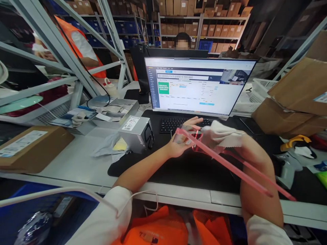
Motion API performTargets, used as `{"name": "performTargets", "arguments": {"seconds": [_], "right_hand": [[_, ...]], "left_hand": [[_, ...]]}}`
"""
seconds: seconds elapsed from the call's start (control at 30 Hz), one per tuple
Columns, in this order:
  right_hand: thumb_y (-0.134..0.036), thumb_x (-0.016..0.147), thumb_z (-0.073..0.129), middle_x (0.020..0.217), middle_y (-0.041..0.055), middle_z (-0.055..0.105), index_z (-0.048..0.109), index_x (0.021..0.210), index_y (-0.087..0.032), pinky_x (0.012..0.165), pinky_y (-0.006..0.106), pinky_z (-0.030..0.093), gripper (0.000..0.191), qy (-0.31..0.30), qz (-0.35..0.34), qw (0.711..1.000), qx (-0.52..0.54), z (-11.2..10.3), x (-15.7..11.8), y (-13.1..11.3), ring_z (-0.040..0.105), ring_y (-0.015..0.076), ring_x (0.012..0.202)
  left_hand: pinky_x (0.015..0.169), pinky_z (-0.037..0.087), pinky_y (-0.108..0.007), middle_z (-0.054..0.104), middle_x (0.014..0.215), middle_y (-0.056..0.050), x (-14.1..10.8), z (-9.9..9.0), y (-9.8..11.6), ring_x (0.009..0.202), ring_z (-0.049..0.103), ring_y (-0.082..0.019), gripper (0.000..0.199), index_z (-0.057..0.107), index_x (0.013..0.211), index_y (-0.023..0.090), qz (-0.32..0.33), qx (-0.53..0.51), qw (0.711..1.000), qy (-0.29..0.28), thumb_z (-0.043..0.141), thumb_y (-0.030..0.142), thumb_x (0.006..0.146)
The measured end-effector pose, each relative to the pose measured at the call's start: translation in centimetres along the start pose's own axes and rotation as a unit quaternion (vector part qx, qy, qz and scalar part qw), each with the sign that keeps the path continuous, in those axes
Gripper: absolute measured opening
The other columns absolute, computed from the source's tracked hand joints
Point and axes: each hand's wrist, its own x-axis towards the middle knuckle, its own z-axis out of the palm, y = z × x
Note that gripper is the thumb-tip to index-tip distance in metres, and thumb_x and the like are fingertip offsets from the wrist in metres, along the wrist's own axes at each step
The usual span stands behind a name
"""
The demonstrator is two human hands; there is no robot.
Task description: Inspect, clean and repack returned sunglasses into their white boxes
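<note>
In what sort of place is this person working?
Probably a warehouse workstation: behind it, shelves hold many cardboard boxes, and near the monitor lies what looks like a barcode scanner.

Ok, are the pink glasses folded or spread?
Spread: the glasses show both side arms stretched out, not tucked in.

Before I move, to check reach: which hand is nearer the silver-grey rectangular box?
Left. The left hand is right of the box, apart; the right hand is farther right.
</note>
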Motion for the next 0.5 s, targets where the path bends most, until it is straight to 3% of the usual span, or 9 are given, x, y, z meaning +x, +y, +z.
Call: {"name": "performTargets", "arguments": {"seconds": [0.07,0.13,0.23,0.33,0.4,0.5], "right_hand": [[-0.043,0.073,0.084,0.079,0.0044,0.073,0.076,0.073,-0.024,0.076,0.042,0.061,0.021,-0.121,0.066,0.99,-0.028,-0.1,-0.2,0.8,0.069,0.0304,0.087],[-0.048,0.078,0.078,0.071,0.004,0.07,0.075,0.07,-0.021,0.069,0.038,0.059,0.028,-0.173,0.096,0.979,-0.044,0.0,-0.3,1.1,0.066,0.0271,0.077],[-0.054,0.085,0.065,0.065,0.0048,0.066,0.074,0.067,-0.019,0.059,0.034,0.053,0.041,-0.167,0.095,0.98,-0.044,0.8,-0.1,0.2,0.06,0.0221,0.063],[-0.05,0.083,0.067,0.073,0.0054,0.068,0.076,0.075,-0.018,0.06,0.031,0.05,0.034,-0.141,0.071,0.984,-0.086,1.6,0.6,-1.0,0.062,0.022,0.067],[-0.042,0.081,0.072,0.078,0.0046,0.07,0.077,0.084,-0.017,0.063,0.03,0.05,0.025,-0.114,0.064,0.985,-0.116,2.0,1.0,-1.4,0.064,0.022,0.073],[-0.042,0.082,0.076,0.083,0.0039,0.071,0.076,0.097,-0.017,0.067,0.028,0.05,0.029,-0.1,0.069,0.986,-0.113,2.2,1.4,-1.2,0.065,0.0211,0.076]], "left_hand": [[0.124,0.034,-0.056,0.042,0.162,-0.016,-0.1,0.1,-0.2,0.152,0.039,-0.034,0.045,0.063,0.131,0.023,-0.032,-0.03,0.999,-0.029,0.066,0.05,0.095],[0.121,0.038,-0.054,0.049,0.156,-0.018,-0.2,0.3,-0.4,0.146,0.047,-0.035,0.048,0.064,0.131,0.021,-0.08,-0.08,0.993,-0.043,0.068,0.051,0.093],[0.117,0.044,-0.048,0.062,0.142,-0.016,-0.5,0.6,-0.9,0.137,0.056,-0.033,0.049,0.068,0.127,0.021,-0.129,-0.119,0.984,0.008,0.075,0.05,0.089],[0.109,0.051,-0.042,0.066,0.137,-0.013,-0.7,0.6,-1.3,0.127,0.064,-0.03,0.052,0.069,0.125,0.02,-0.162,-0.105,0.979,0.065,0.08,0.05,0.084],[0.105,0.054,-0.039,0.067,0.135,-0.013,-0.8,0.5,-1.4,0.122,0.066,-0.028,0.052,0.069,0.123,0.019,-0.168,-0.1,0.978,0.071,0.081,0.049,0.083],[0.104,0.054,-0.039,0.067,0.132,-0.013,-0.6,0.4,-1.3,0.122,0.066,-0.028,0.049,0.069,0.123,0.019,-0.151,-0.102,0.981,0.064,0.082,0.044,0.083]]}}
